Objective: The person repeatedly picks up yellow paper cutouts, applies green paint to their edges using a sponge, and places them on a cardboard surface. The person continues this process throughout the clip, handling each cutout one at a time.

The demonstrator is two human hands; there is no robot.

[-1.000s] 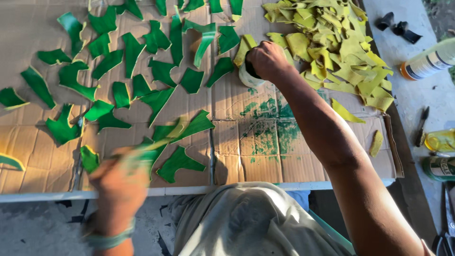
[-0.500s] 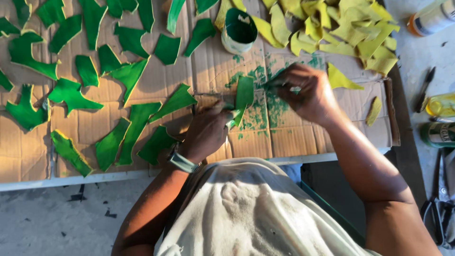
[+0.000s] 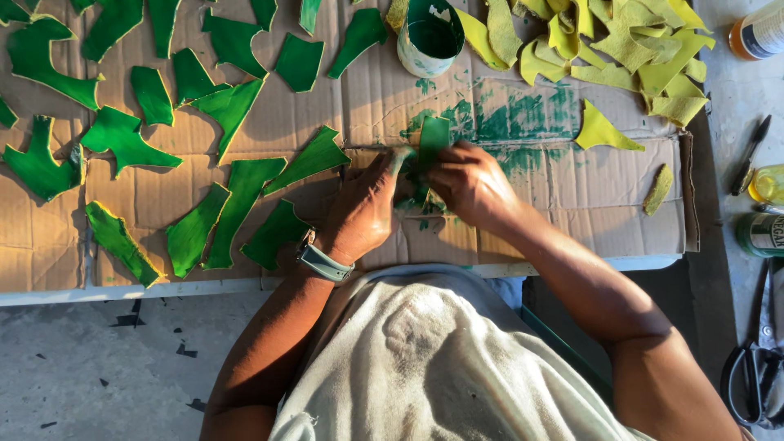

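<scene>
Since half a second ago both hands have drawn closer together over the stained patch of cardboard, and the green piece between them now stands more upright in the view; the camera has also shifted, so the paint cup sits nearer the top edge.

At the far left, painted green scraps (image 3: 122,139) lie spread out, apart from one another, on the cardboard sheet (image 3: 572,196) that covers the tabletop. The left hand (image 3: 367,204), a grey watch (image 3: 322,261) on its wrist, presses down beside the green piece (image 3: 434,135) with its fingers curled onto the lower part — a closed grip on it, as far as can be seen. The piece runs with its long axis away from the person, its top end free above both hands. The right hand (image 3: 469,184) meets it from the other side, fingers bunched; whether it pinches a tool or only the piece cannot be told — the fingertips are hidden. Both hands lie about equally near.

Just beyond stands the paint cup (image 3: 429,37), then the heap of yellow scraps (image 3: 629,41). At the right edge bottles and scissors (image 3: 755,367) are cut off.
</scene>
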